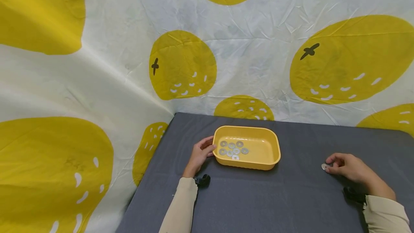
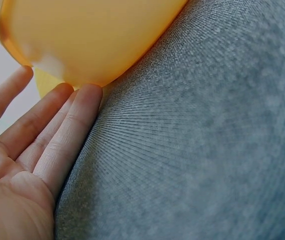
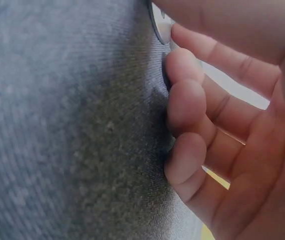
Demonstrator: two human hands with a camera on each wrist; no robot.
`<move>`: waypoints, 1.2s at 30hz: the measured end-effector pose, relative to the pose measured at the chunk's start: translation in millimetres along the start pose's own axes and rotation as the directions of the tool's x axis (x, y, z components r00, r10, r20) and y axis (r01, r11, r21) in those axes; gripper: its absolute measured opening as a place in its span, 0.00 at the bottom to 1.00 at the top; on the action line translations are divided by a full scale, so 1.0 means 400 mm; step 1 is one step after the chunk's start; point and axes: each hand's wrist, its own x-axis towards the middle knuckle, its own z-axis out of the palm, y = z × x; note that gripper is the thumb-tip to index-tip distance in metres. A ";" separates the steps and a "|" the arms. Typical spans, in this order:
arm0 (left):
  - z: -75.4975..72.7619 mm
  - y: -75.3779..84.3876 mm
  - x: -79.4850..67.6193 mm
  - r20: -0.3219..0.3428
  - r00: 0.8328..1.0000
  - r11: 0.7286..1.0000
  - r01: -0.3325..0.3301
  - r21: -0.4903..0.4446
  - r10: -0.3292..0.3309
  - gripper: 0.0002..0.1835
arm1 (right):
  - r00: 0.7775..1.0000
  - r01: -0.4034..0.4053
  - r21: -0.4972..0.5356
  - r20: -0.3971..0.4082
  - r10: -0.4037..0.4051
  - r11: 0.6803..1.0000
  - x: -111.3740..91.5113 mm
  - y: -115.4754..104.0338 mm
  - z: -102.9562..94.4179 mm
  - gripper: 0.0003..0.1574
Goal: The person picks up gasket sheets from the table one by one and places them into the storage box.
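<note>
A shallow yellow plastic tray (image 1: pixel 263 149) rests on the dark grey cloth, with several flat metal washers (image 1: pixel 236 151) lying in its left part. My left hand (image 1: pixel 199 154) holds the tray's left end, its thumb at the rim. In the left wrist view, extended fingers (image 2: pixel 65 135) touch the tray's outer wall (image 2: pixel 92 40) low down. Off to the right, my right hand (image 1: pixel 350 168) pinches one washer (image 1: pixel 325 167) between thumb and index finger at the cloth. The right wrist view shows part of that washer (image 3: pixel 161 24); the other fingertips curl against the cloth.
The grey cloth (image 1: pixel 245 197) covers the table. Behind it and on the left hangs a white curtain (image 1: pixel 252 64) printed with big yellow fruit. Dark straps with camera mounts sit on both wrists.
</note>
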 end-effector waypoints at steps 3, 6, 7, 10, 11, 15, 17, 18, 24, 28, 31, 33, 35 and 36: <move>0.001 -0.001 -0.001 0.001 1.000 1.000 -0.004 0.003 0.004 0.25 | 1.000 -0.002 0.001 -0.008 0.002 1.000 0.000 0.000 0.004 0.16; 0.000 -0.005 -0.004 0.001 1.000 1.000 -0.002 0.008 0.002 0.26 | 1.000 -0.007 -0.005 -0.009 0.007 1.000 0.000 -0.002 0.008 0.16; -0.002 -0.008 -0.005 0.004 1.000 1.000 -0.001 0.006 0.001 0.27 | 1.000 -0.008 -0.006 -0.007 0.008 1.000 0.000 -0.003 0.010 0.16; -0.005 -0.015 -0.006 0.013 1.000 1.000 -0.004 0.001 0.004 0.27 | 1.000 -0.013 -0.006 -0.004 0.013 1.000 -0.002 -0.007 0.016 0.16; -0.006 -0.016 -0.006 0.017 1.000 1.000 -0.009 -0.001 0.009 0.28 | 1.000 -0.020 -0.006 -0.003 0.020 1.000 -0.002 -0.008 0.018 0.16; -0.007 -0.019 -0.003 0.023 0.999 1.000 -0.021 -0.008 0.021 0.28 | 1.000 -0.010 -0.028 -0.026 0.009 1.000 -0.002 -0.015 0.019 0.16; -0.007 -0.019 -0.002 0.025 0.999 1.000 -0.020 -0.009 0.020 0.28 | 0.999 0.007 -0.047 -0.047 -0.009 0.999 -0.002 -0.019 0.020 0.16; -0.008 -0.020 -0.002 0.025 1.000 1.000 -0.017 -0.006 0.017 0.28 | 0.998 0.018 -0.057 -0.057 -0.021 0.998 -0.002 -0.021 0.020 0.16; -0.008 -0.019 -0.002 0.027 0.999 1.000 -0.022 0.003 0.022 0.28 | 0.997 0.070 -0.039 -0.035 -0.071 0.997 -0.004 -0.034 0.021 0.15; -0.008 -0.018 -0.003 0.020 1.000 1.000 -0.015 0.005 0.015 0.27 | 0.995 0.069 0.039 0.066 -0.072 0.997 -0.003 -0.039 0.013 0.14; -0.008 -0.018 -0.003 0.016 1.000 1.000 -0.014 0.002 0.014 0.27 | 0.990 0.068 0.066 0.117 -0.075 0.996 -0.001 -0.040 0.007 0.15; -0.007 -0.018 -0.003 0.015 1.000 1.000 -0.016 -0.002 0.016 0.27 | 0.990 0.063 0.068 0.121 -0.071 0.996 0.000 -0.043 0.006 0.16; -0.006 -0.017 -0.003 0.015 1.000 1.000 -0.017 -0.004 0.017 0.27 | 0.992 0.050 0.065 0.112 -0.057 0.997 0.002 -0.047 0.006 0.17; -0.006 -0.017 -0.004 0.014 1.000 1.000 -0.017 -0.005 0.017 0.27 | 0.993 0.037 0.069 0.106 -0.044 0.997 0.003 -0.050 0.006 0.18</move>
